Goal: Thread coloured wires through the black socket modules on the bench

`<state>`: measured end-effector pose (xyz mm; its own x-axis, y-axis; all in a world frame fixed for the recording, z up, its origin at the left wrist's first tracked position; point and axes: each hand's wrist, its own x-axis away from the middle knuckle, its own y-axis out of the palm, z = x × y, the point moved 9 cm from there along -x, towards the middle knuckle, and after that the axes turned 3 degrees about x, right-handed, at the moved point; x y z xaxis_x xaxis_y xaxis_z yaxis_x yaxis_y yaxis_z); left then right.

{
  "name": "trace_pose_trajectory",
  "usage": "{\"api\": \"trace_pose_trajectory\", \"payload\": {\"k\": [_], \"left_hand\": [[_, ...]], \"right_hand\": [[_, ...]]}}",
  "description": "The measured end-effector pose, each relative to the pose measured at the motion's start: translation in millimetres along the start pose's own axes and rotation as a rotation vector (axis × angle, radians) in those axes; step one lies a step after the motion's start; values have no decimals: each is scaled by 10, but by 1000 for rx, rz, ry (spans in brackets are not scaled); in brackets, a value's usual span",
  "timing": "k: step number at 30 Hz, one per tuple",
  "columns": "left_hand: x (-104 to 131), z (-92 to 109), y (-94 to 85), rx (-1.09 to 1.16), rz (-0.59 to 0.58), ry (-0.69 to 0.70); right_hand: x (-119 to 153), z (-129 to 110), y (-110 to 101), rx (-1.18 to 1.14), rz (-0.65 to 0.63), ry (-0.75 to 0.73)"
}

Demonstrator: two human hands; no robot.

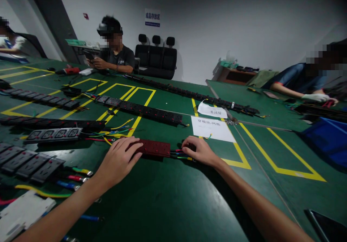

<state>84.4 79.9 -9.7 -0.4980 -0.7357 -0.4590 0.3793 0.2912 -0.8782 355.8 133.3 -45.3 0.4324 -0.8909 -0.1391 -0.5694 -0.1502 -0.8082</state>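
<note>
A dark red socket strip (155, 148) lies on the green table in front of me, its outlets facing up. My left hand (121, 157) grips its left end, fingers over the top and thumb along the near side. Red, blue and yellow-green wires (177, 154) come out of the strip's right end. My right hand (199, 149) is curled around these wires, apart from the strip; a small dark part shows under its fingers. What exactly the fingertips pinch is partly hidden.
Black socket strips (141, 110) and grey socket modules (29, 162) with loose wire ends lie to the left and behind. Paper labels (213, 128) sit beyond my right hand. A blue bin (328, 140) stands at right. Co-workers sit around the table.
</note>
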Motion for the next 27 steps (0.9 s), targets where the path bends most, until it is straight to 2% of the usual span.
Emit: {"api": "trace_pose_trajectory", "payload": {"k": [4, 8, 11, 19, 27], "left_hand": [[2, 33, 0, 2, 8, 60], [18, 68, 76, 5, -56, 120], [30, 56, 126, 3, -97, 118], [30, 16, 132, -4, -111, 74], [21, 21, 109, -16, -93, 68]], "right_hand": [[-9, 81, -92, -104, 99, 70], [-11, 161, -144, -141, 157, 114], [-7, 161, -131, -128, 160, 104], [-8, 168, -129, -122, 209, 62], [-1, 164, -58, -82, 143, 52]]}}
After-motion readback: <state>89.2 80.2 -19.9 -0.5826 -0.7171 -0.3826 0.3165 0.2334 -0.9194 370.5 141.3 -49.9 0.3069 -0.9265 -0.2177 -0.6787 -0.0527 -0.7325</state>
